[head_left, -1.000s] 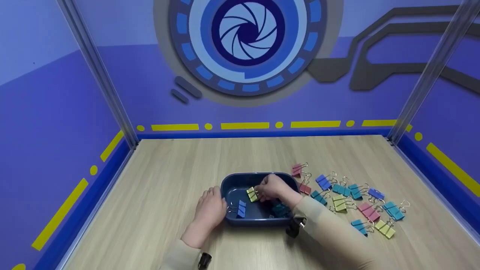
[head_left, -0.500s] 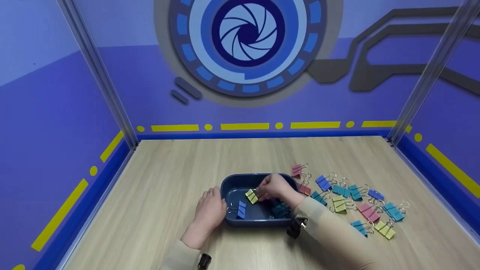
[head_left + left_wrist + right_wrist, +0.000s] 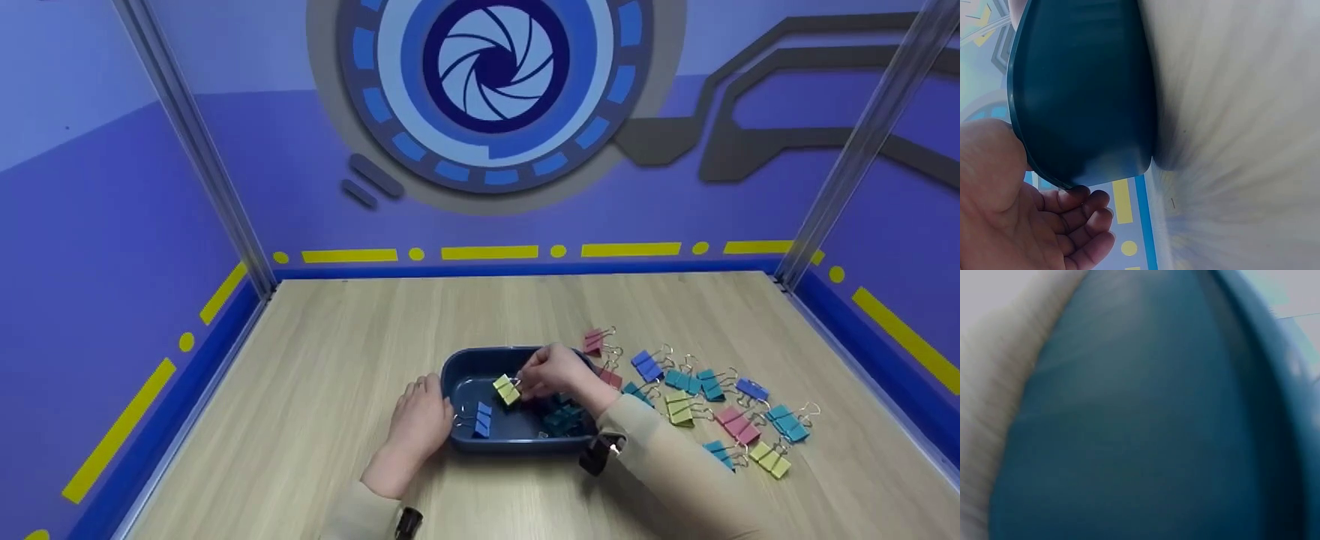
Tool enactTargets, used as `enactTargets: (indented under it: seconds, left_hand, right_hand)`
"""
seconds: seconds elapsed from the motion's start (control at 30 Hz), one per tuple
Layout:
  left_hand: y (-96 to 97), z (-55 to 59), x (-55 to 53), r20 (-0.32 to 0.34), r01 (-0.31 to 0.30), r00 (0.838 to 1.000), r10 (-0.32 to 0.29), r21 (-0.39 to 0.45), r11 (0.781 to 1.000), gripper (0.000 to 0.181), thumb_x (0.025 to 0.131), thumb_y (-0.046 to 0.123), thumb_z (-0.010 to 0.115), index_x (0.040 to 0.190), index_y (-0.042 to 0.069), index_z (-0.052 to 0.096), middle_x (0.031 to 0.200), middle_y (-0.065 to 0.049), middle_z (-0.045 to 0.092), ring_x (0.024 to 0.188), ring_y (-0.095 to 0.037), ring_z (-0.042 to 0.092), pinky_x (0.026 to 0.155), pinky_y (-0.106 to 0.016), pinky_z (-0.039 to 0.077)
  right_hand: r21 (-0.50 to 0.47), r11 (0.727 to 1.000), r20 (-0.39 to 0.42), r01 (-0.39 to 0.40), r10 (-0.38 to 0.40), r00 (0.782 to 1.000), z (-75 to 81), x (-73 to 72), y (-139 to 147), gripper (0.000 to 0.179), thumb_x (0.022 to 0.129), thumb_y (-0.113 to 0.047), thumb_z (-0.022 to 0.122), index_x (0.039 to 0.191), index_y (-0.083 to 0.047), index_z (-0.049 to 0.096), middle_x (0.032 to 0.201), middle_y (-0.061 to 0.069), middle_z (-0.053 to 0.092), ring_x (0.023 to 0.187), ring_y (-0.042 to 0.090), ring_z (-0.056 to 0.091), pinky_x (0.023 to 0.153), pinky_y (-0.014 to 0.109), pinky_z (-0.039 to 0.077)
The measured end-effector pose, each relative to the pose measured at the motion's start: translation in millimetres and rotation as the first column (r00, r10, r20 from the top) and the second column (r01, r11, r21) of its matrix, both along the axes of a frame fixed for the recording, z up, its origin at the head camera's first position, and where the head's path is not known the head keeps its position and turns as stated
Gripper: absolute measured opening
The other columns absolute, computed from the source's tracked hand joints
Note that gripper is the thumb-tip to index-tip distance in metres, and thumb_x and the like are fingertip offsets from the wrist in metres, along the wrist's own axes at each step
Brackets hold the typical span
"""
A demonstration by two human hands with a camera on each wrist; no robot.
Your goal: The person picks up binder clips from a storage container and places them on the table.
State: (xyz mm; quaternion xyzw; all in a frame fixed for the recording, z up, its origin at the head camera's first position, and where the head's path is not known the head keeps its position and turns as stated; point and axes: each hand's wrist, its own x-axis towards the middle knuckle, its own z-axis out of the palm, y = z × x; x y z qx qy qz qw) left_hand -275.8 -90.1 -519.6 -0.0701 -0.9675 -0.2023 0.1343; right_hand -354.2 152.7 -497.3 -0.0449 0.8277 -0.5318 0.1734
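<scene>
A dark blue tray stands on the table. My left hand holds its left end; in the left wrist view, the thumb of the left hand goes behind the rim and the fingers curl loosely outside. Over the tray, my right hand pinches a yellow binder clip by its wire handles. A blue binder clip lies at the tray's left, and dark teal binder clips lie at its right, partly shadowed. The right wrist view shows only the blurred tray wall and no fingers.
Several loose binder clips lie right of the tray, among them a pink clip, a teal clip, a yellow clip and a blue clip. Painted panels enclose the table.
My right hand has shifted slightly right, and the yellow binder clip has turned and moved a little with it. The left hand and the tray have stayed in place.
</scene>
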Motion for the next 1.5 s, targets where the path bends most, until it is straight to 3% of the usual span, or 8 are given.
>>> enactTargets:
  seconds: [0.3, 0.67, 0.93, 1.07, 1.3, 1.5]
  left_hand:
    - [0.2, 0.5, 0.1, -0.019, 0.003, 1.000, -0.003, -0.004, 1.000, 0.024, 0.094, 0.012, 0.061, 0.109, -0.005, 0.056, 0.096, -0.019, 0.061, 0.095, -0.037, 0.061, 0.081, -0.049, 0.048]
    - [0.3, -0.9, 1.5, -0.043, 0.003, 0.999, -0.002, 0.012, 1.000, 0.024, 0.093, 0.012, 0.062, 0.108, -0.005, 0.055, 0.097, -0.021, 0.062, 0.095, -0.040, 0.061, 0.081, -0.050, 0.048]
    - [0.6, 1.1, -0.1, 0.006, -0.002, 1.000, 0.002, 0.001, 1.000, 0.025, 0.094, 0.013, 0.060, 0.111, -0.006, 0.055, 0.099, -0.020, 0.062, 0.097, -0.039, 0.060, 0.083, -0.049, 0.048]
    - [0.5, 1.0, -0.1, 0.020, 0.000, 1.000, 0.000, 0.006, 1.000, 0.027, 0.095, 0.012, 0.060, 0.113, -0.007, 0.055, 0.100, -0.020, 0.062, 0.099, -0.038, 0.060, 0.084, -0.050, 0.048]
    - [0.5, 2.0, 0.3, 0.034, 0.004, 0.999, -0.004, 0.014, 1.000, 0.026, 0.096, 0.013, 0.060, 0.113, -0.006, 0.055, 0.101, -0.020, 0.062, 0.099, -0.038, 0.060, 0.085, -0.049, 0.048]
    - [-0.5, 1.3, -1.0, 0.021, 0.002, 1.000, -0.002, 0.020, 1.000, 0.025, 0.095, 0.013, 0.061, 0.111, -0.005, 0.055, 0.101, -0.020, 0.063, 0.099, -0.038, 0.061, 0.085, -0.050, 0.048]
  right_hand:
    - [-0.052, 0.998, 0.037, 0.024, -0.022, 0.999, 19.0, -2.1, 16, 0.010, 0.094, -0.001, 0.064, 0.097, 0.006, 0.071, 0.085, 0.014, 0.077, 0.070, 0.018, 0.076, 0.076, 0.037, 0.062]
    - [-0.092, 0.994, 0.013, 0.054, -0.053, 0.998, 50.9, -10.6, 53, 0.021, 0.098, -0.005, 0.062, 0.109, 0.012, 0.068, 0.086, 0.011, 0.078, 0.071, 0.015, 0.076, 0.073, 0.031, 0.062]
    - [-0.169, 0.984, -0.007, 0.058, -0.060, 0.998, 69.2, -19.7, 92, 0.032, 0.101, -0.005, 0.056, 0.119, 0.021, 0.057, 0.087, 0.010, 0.078, 0.072, 0.014, 0.076, 0.073, 0.030, 0.062]
    - [-0.129, 0.989, -0.026, 0.077, -0.081, 0.996, 72.3, -25.6, 110, 0.036, 0.102, -0.010, 0.055, 0.123, 0.020, 0.055, 0.086, 0.003, 0.078, 0.074, 0.009, 0.076, 0.072, 0.023, 0.060]
    - [-0.157, 0.978, 0.004, 0.140, -0.141, 0.990, 68.0, -39.5, 145, 0.043, 0.103, -0.010, 0.052, 0.133, 0.021, 0.048, 0.083, -0.004, 0.077, 0.075, 0.005, 0.075, 0.074, 0.020, 0.059]
    - [-0.157, 0.954, 0.037, 0.255, -0.252, 0.967, 55.9, -52.1, 173, 0.048, 0.104, -0.010, 0.052, 0.140, 0.020, 0.044, 0.081, -0.005, 0.077, 0.075, 0.005, 0.075, 0.075, 0.021, 0.059]
